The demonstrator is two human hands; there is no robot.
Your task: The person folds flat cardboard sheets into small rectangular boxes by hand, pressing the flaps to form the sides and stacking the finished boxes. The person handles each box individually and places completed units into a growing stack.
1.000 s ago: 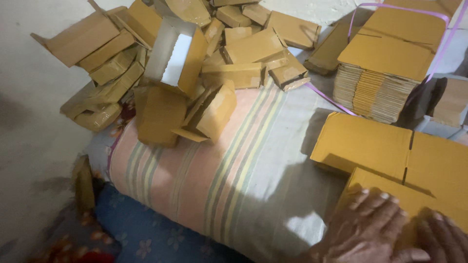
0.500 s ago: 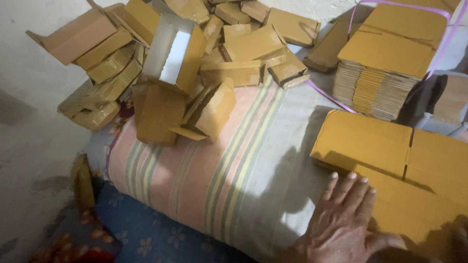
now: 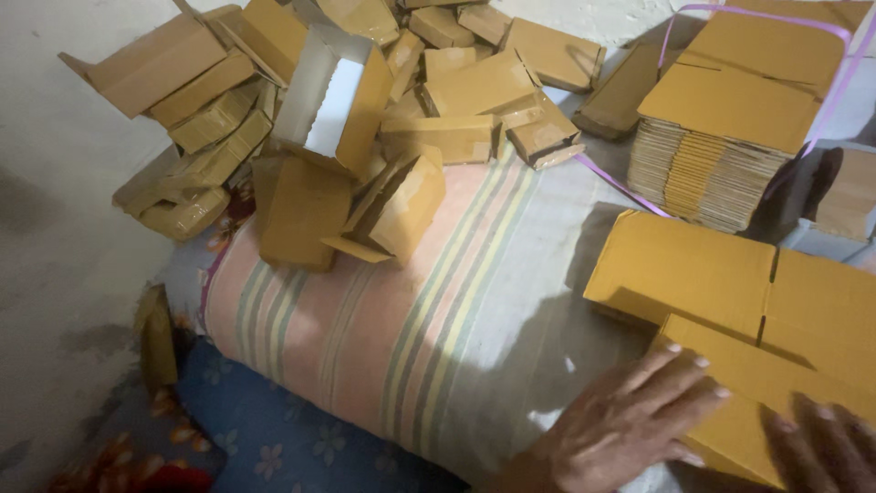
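Note:
A flat, unfolded brown cardboard box blank [image 3: 730,301] lies on the striped pillow [image 3: 411,319] at the lower right. My left hand [image 3: 620,424] rests palm down with spread fingers on the blank's near left corner. My right hand [image 3: 826,447] presses flat on the blank's near edge at the bottom right, partly cut off by the frame. Neither hand grips anything.
A heap of folded brown cardboard boxes [image 3: 365,119] covers the far end of the pillow; one open box [image 3: 333,96] shows a white inside. A strapped stack of flat blanks [image 3: 730,128] stands at the upper right. A blue flowered cloth [image 3: 274,438] lies below, grey floor left.
My left hand slid left and forward along the blank's near corner, fingers spreading. My right hand dropped out of view, then came back at the bottom right.

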